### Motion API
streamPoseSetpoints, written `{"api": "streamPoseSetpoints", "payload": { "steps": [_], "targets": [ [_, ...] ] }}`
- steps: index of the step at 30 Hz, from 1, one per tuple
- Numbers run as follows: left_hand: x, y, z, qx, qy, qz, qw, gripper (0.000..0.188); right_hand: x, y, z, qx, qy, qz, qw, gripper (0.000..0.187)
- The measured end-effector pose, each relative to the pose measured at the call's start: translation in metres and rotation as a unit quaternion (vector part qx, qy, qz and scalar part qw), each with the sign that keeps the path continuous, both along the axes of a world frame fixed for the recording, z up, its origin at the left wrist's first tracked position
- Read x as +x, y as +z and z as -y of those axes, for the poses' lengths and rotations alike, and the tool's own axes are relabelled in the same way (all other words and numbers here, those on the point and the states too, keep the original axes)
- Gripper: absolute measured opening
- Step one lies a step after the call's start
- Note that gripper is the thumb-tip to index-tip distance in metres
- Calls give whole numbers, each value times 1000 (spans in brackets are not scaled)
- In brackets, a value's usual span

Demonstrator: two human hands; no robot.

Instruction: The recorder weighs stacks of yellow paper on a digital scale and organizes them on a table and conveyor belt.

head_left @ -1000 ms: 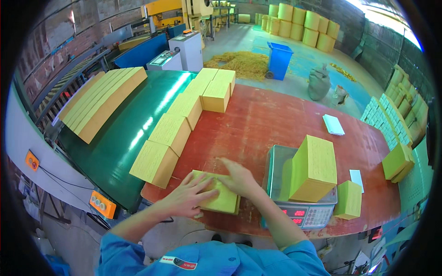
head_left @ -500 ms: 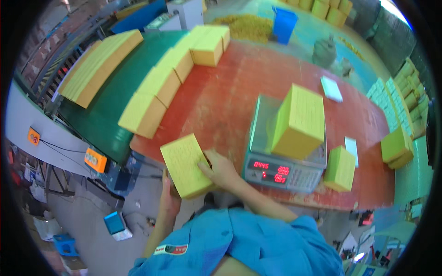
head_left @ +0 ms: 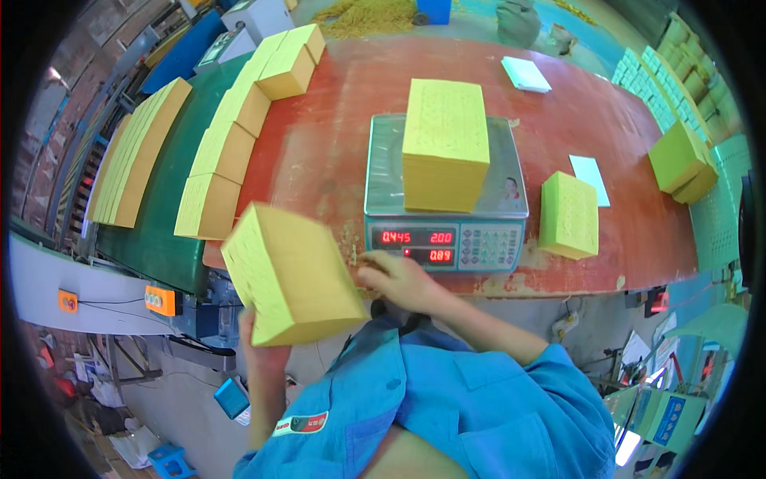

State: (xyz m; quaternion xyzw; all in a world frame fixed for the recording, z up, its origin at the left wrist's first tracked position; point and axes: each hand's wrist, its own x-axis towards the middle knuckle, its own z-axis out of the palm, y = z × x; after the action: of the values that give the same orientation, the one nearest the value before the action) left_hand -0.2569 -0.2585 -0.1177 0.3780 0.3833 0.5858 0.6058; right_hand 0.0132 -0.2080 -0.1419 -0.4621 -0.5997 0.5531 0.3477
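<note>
Block of stacked yellow sheets [head_left: 307, 275] is tilting in a person's left hand [head_left: 267, 357] at the near-left corner of a worn red table [head_left: 319, 144]; that hand's fingers are mostly hiding behind it, their spread impossible to tell. The right hand [head_left: 399, 281] is hovering just beside it, fingers curling loosely, any pinch unclear. Beyond, a grey-green electronic scale [head_left: 387, 172] is bearing an upright yellow stack [head_left: 443, 144].
</note>
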Motion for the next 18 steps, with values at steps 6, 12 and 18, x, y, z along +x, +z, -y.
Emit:
{"api": "streamPoseSetpoints", "payload": {
  "steps": [6,12,18],
  "targets": [
    [82,106,-115,-23,-168,125,977,47,71,126,-33,-2,-87,-141,986,47],
    [188,176,-220,-16,-268,-70,961,67,153,153,-104,43,-214,-163,962,42],
    [211,158,-260,-56,-349,-176,919,76,180,116,-126,-23,-230,-178,956,35]
  ]
}}
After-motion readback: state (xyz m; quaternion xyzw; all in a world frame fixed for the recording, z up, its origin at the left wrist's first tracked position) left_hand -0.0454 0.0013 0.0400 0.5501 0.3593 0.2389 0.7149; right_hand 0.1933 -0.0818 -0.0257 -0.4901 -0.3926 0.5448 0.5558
